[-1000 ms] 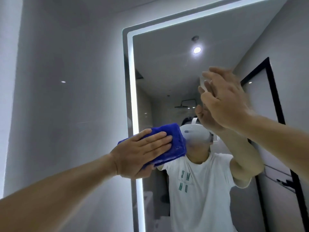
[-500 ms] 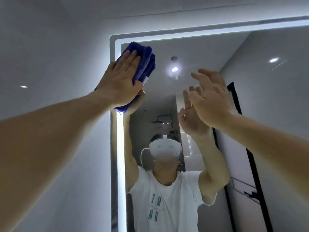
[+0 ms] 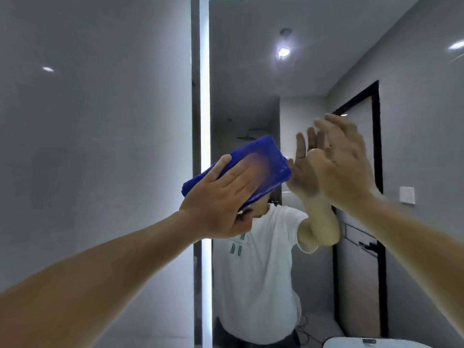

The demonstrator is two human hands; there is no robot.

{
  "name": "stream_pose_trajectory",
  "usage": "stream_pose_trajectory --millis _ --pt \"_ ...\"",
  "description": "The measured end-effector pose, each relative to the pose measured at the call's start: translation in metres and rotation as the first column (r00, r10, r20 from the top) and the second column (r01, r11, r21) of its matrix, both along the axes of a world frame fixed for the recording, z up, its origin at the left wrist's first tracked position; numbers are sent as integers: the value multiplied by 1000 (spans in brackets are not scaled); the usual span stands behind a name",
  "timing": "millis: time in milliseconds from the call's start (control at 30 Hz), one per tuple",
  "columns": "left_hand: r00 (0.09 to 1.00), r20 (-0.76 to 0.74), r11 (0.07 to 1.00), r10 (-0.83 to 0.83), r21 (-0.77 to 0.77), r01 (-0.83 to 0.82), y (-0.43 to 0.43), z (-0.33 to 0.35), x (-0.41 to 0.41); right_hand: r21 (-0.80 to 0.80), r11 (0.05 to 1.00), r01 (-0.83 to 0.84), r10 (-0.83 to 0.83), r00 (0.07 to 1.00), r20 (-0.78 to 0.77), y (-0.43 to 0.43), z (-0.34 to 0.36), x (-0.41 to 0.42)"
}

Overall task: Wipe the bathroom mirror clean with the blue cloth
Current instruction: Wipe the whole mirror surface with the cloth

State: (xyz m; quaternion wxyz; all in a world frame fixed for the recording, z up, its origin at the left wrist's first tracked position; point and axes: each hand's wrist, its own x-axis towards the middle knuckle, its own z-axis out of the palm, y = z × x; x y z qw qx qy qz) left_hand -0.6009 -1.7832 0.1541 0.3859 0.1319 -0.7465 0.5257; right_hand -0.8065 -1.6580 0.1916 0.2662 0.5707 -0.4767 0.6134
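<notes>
I see left hand (image 3: 221,197) flat, fingers straight but motion-blurred, pressing blue cloth (image 3: 273,159) onto mirror (image 3: 251,71), just at 3 o'clock of the lit edge strip (image 3: 204,96). Right hand (image 3: 344,162) is at 3 o'clock of the cloth, raised, fingers spread, holding nothing. Can't tell if it touches glass.

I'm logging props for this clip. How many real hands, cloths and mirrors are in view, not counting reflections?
hands: 2 (left hand, right hand)
blue cloth: 1
mirror: 1
total: 4
</notes>
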Motion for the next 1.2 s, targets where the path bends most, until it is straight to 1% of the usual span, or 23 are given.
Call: stream_pose_trajectory --millis 100,267,333,433,500,600,667,733,800,867,933,1000,1033,1100,1167,1200 --pt "1000 8 999 17 29 -17 -3 -47 4 54 998 -14 14 1000 -1 -9 -43 16" --pt "997 56 998 58 29 -59 -5 -124 11 128 992 21 -14 999 -49 -10 -86 30" --pt "992 91 994 88 50 -93 -6 -153 15 117 993 19 -12 998 -59 -5 -96 32" --pt "975 180 989 132 40 -141 -5 -193 19 92 996 -15 16 1000 -15 4 -108 35" --pt "971 197 988 132 52 -145 -3 -207 20 101 995 -26 25 1000 8 10 -116 35" --pt "970 204 989 130 38 -141 0 -203 21 150 988 -22 17 999 33 17 -122 36" --pt "958 259 992 120 9 -126 -2 -191 26 178 984 -26 20 999 32 20 -125 38" --pt "936 340 996 87 -24 -84 -4 -166 32 192 981 -15 14 1000 6 19 -123 39" --pt "927 371 998 53 -33 -44 -5 -119 37 206 979 -3 6 1000 -14 16 -118 39" --pt "947 315 997 59 -62 -41 -6 -56 38 200 980 -15 17 1000 -12 12 -113 40" --pt "977 184 990 112 -106 -93 -8 10 38 143 989 -32 35 999 -16 9 -114 43" --pt "991 50 988 127 -101 -121 -8 48 37 88 995 -37 40 999 -34 4 -121 44" --pt "994 -10 989 113 -92 -114 -8 53 34 70 997 -38 41 998 -41 2 -126 43" --pt "988 -132 994 80 -70 -89 -7 41 24 59 997 -42 44 999 -24 -1 -135 39" --pt "975 -219 999 33 -29 -40 -7 12 17 45 998 -43 43 999 7 -1 -140 35" --pt "972 -234 1000 7 -12 -10 -7 -7 16 38 998 -41 40 999 17 -1 -142 33"
